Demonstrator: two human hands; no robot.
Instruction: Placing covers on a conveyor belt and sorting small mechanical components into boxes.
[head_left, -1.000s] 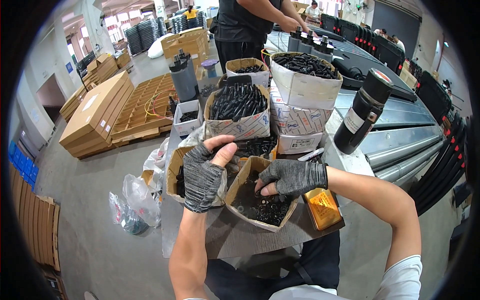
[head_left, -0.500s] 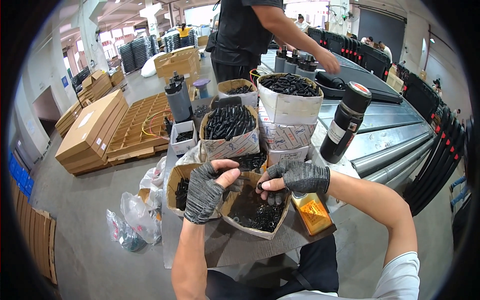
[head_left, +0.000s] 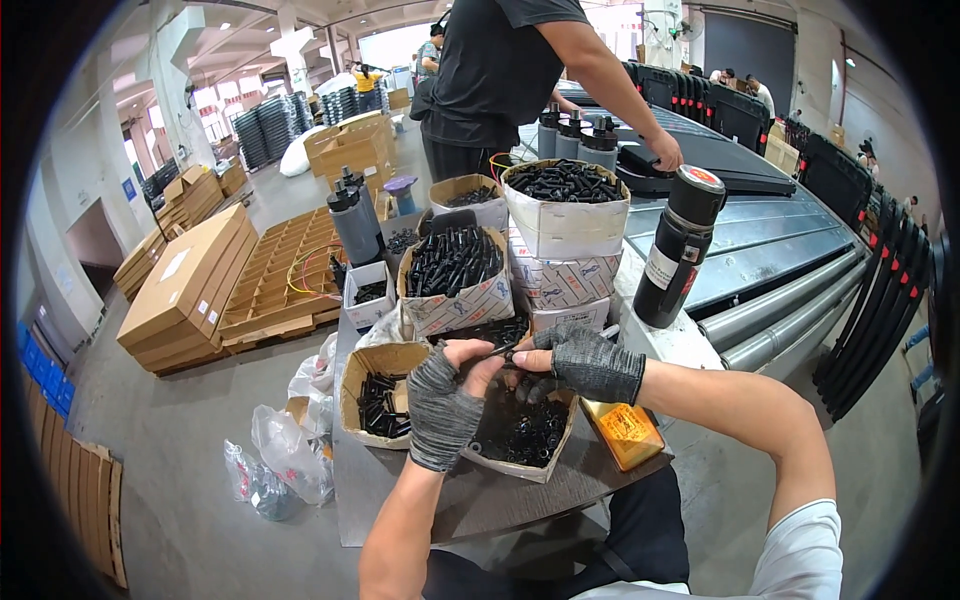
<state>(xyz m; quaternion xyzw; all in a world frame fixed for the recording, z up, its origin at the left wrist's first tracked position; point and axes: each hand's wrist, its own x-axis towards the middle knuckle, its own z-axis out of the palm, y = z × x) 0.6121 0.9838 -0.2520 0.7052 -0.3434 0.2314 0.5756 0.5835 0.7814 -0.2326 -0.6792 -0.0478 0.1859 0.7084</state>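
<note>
Both hands wear grey knitted gloves with bare fingertips, and they meet above an open box of small black rings (head_left: 530, 432). My left hand (head_left: 448, 400) pinches a thin black rod-like part (head_left: 505, 348), mostly covered by the fingers. Against its end, my right hand (head_left: 585, 364) presses a small black piece between thumb and fingers; it looks like a ring, though the fingertips hide most of it. A box of short black rods (head_left: 380, 405) stands just left of my left hand. Behind the hands is a taller carton packed with black rod-like parts (head_left: 455, 268).
A black flask (head_left: 680, 245) stands right of the cartons. An orange-labelled container (head_left: 626, 434) sits at the right table edge (head_left: 500, 505). Plastic bags (head_left: 290, 450) hang at the left. Across, a co-worker's hand (head_left: 664, 150) reaches over a black panel (head_left: 700, 172).
My hands have come together, the left moving right and the right slightly up, so the small black piece now meets the rod. The view has shifted a little. The co-worker's hand has lowered to the panel.
</note>
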